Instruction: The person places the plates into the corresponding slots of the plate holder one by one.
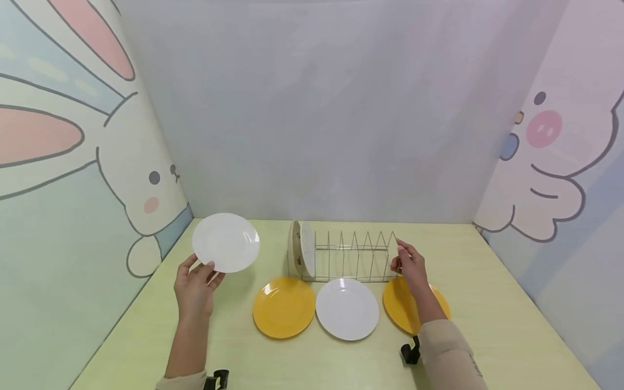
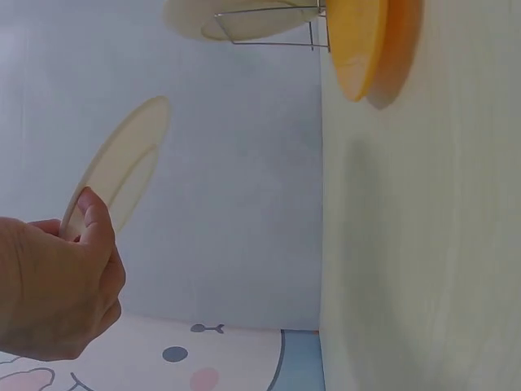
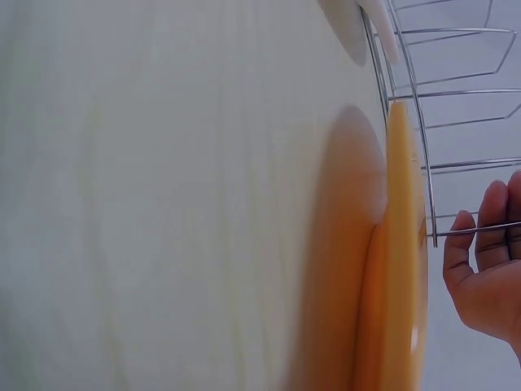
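My left hand (image 1: 196,287) pinches a white plate (image 1: 226,242) by its near edge and holds it above the table on the left; the thumb lies on the plate's face in the left wrist view. At the right end of a wire dish rack (image 1: 351,280), my right hand (image 1: 409,265) has its fingers curled around the end wire. Two plates stand upright in the rack's left end: a white one (image 1: 307,249) and, left of it, a patterned one (image 1: 294,249). The rack's other slots hold nothing.
In front of the rack lie a yellow plate (image 1: 284,307), a white plate (image 1: 347,310) and another yellow plate (image 1: 397,303), the last partly hidden under my right forearm. A grey wall (image 1: 312,119) rises behind the table, with cartoon-printed walls on both sides.
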Demonstrator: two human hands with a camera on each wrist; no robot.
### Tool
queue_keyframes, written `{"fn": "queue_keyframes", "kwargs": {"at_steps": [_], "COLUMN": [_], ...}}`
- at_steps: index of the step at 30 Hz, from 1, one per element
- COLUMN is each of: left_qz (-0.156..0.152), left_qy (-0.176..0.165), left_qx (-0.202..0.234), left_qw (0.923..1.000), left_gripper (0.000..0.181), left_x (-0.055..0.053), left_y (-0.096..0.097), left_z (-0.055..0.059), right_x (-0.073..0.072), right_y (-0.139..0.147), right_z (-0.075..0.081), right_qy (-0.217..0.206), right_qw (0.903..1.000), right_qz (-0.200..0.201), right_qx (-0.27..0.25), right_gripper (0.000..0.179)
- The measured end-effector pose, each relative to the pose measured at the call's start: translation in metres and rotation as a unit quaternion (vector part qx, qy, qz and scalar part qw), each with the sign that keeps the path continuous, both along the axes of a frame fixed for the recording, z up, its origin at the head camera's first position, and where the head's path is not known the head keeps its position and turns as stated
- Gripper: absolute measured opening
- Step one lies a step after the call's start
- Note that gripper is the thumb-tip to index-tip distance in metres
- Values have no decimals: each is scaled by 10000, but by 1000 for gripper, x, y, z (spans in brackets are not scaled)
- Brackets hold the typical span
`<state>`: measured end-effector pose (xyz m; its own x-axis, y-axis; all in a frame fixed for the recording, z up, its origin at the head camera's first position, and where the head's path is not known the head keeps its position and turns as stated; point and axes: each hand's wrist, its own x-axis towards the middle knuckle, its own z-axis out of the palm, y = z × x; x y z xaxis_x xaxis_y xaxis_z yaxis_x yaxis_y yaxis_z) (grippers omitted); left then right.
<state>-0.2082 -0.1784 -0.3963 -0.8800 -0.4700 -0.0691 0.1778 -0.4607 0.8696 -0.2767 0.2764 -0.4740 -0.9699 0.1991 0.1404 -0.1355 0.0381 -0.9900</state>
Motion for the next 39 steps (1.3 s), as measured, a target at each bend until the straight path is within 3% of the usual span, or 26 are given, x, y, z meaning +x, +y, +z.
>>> {"fn": "queue_keyframes", "kwargs": {"at_steps": [18,32,39], "left_qz": [-382,-425,-536], "left_qy": [600,1090,1362], "left_qx": [-113,-605,-639], "left_qw": [9974,9913,9872], "left_gripper": [35,38,38], "left_x": [9,-1,-10], "left_y": [46,87,106], "left_z": [12,9,7], "right_x": [-1,-2,-2], "right_y": [2,1,2], "right_z": [0,-2,-1], "right_qy": [-12,-92,-78], "right_qw": [10000,9999,10000], "right_qz": [-1,-49,-13], "right_qx": [20,-10,45], "right_gripper": [46,47,47]}}
